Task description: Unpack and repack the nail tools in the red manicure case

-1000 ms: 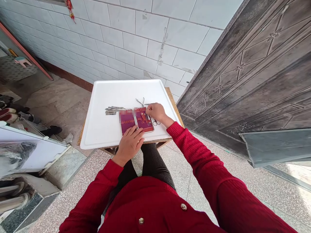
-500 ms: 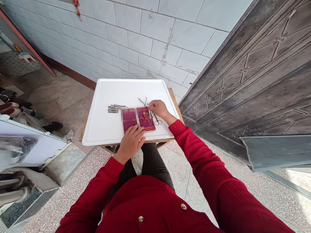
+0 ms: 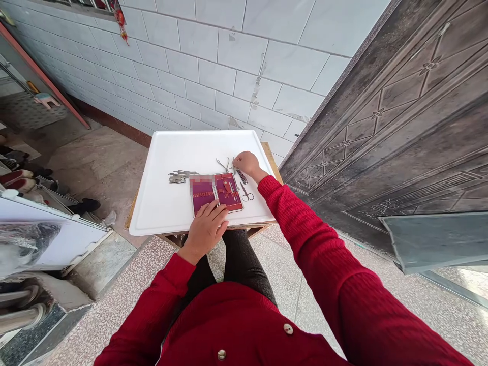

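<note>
An open manicure case with a purple and red lining lies on a white tray. My left hand rests flat on its near edge, fingers stretched out. Just beyond the case's far right corner, my right hand pinches a small, thin metal tool whose kind I cannot make out. Below that hand a nail clipper lies on the tray, with small scissors nearer me. Cuticle nippers lie beyond the case. A few slim tools remain in the case's right half.
Left of the case lies a pile of metal manicure tools. The tray sits on a wooden stand against a tiled wall. A dark patterned metal door stands at the right, and a white-sided rack at the left.
My right hand has moved off the case to its far right side. A nail clipper now shows on the tray under it. My left hand stays on the case.
</note>
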{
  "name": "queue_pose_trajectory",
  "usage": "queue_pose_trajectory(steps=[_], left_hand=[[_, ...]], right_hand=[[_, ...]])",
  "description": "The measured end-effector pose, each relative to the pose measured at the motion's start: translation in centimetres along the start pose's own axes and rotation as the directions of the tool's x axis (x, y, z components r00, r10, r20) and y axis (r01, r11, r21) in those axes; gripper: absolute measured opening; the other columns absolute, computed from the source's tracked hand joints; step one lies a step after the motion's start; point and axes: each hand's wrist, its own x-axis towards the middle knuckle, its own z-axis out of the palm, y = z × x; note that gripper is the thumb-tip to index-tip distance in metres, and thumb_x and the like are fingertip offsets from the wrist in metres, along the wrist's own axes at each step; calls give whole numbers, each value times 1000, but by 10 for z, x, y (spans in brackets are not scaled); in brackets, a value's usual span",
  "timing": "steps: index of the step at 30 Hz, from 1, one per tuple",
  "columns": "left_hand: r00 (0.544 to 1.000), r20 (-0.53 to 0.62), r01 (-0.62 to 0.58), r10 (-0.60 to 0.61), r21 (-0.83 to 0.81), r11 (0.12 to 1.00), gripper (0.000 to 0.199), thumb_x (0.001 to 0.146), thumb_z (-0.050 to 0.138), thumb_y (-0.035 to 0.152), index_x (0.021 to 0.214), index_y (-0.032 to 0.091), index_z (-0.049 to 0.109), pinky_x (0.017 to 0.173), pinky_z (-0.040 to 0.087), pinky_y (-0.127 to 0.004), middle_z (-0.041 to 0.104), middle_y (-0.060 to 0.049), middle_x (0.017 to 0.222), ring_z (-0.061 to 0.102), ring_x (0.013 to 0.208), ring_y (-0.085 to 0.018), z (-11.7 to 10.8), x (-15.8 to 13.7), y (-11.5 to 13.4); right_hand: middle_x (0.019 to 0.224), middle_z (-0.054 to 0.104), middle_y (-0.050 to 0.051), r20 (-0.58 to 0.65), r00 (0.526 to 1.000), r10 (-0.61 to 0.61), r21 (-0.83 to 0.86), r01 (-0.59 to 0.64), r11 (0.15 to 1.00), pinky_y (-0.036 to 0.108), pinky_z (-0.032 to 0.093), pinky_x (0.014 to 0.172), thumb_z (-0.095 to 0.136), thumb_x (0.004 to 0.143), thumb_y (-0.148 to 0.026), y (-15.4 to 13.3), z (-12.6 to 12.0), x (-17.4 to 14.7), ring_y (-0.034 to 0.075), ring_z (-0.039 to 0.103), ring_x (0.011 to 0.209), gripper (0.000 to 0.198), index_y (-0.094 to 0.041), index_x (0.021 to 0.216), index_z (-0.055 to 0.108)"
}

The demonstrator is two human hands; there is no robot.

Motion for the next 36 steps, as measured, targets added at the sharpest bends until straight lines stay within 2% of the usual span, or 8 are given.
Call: queue_pose_trajectory(steps=[4, 10, 16, 20, 24, 28, 31, 36], left_hand=[[1000, 4, -6, 6, 11, 1000, 34, 106, 53, 25, 136, 20, 68, 118, 48, -53, 71, -10, 142, 57, 142, -31, 0, 0, 0], [1000, -20, -13, 13, 21, 1000, 34, 105, 54, 24, 135, 20, 69, 117, 49, -54, 72, -11, 139, 58, 141, -32, 2, 0, 1], [999, -28, -23, 24, 28, 999, 33, 105, 55, 23, 135, 19, 68, 117, 49, -53, 72, -11, 139, 59, 140, -32, 2, -1, 1], [998, -48, -30, 32, 40, 999, 31, 105, 56, 22, 133, 19, 68, 116, 49, -52, 73, -11, 138, 60, 139, -32, 3, -2, 0], [998, -49, -41, 44, 49, 998, 30, 105, 55, 22, 132, 18, 69, 116, 49, -52, 73, -10, 138, 60, 138, -32, 5, -1, -1], [997, -52, -46, 49, 48, 998, 30, 105, 55, 23, 132, 17, 68, 115, 49, -53, 73, -11, 139, 60, 138, -33, 7, -1, -3], [997, -52, -51, 53, 43, 998, 30, 106, 54, 23, 132, 17, 69, 115, 49, -53, 73, -10, 139, 60, 138, -34, 7, -1, -3], [999, -11, -30, 30, -3, 1000, 33, 106, 52, 24, 135, 19, 68, 117, 48, -55, 72, -11, 141, 58, 141, -33, 6, 0, -3]], right_hand=[[103, 79, 8, -71, 995, -65, -124, 56, 991, 26, 44, 66, 65, 95, -22, -5, -4, -25, 19, 69, 89, 22, -14, 112, 76], [85, 78, 8, 274, 958, -88, -339, 181, 923, 27, 44, 65, 68, 94, -27, -24, -16, -69, 21, 71, 81, 18, -15, 88, 80], [103, 79, 17, 286, 958, -32, -483, 173, 858, 29, 52, 71, 69, 94, -28, -40, -5, -71, 28, 76, 100, 27, -12, 114, 79], [102, 79, 20, 328, 944, -23, -518, 200, 832, 30, 56, 74, 73, 90, -21, -52, -3, -65, 31, 76, 101, 23, -8, 108, 79], [75, 77, 13, 443, 896, 36, -431, 178, 885, 28, 58, 75, 74, 85, -12, -57, -4, -57, 24, 77, 81, 8, -7, 81, 78], [56, 68, 4, 451, 887, 99, -234, 11, 972, 25, 58, 65, 78, 84, -11, -50, -2, -51, 17, 70, 59, 17, -11, 68, 71], [51, 64, 2, 402, 905, 142, -97, -112, 989, 25, 57, 59, 82, 80, -11, -43, 0, -52, 16, 65, 51, 25, -14, 62, 66], [56, 66, 4, 357, 926, 122, 12, -136, 991, 28, 61, 65, 77, 84, -9, -36, -2, -55, 17, 68, 57, 30, -14, 57, 64]])
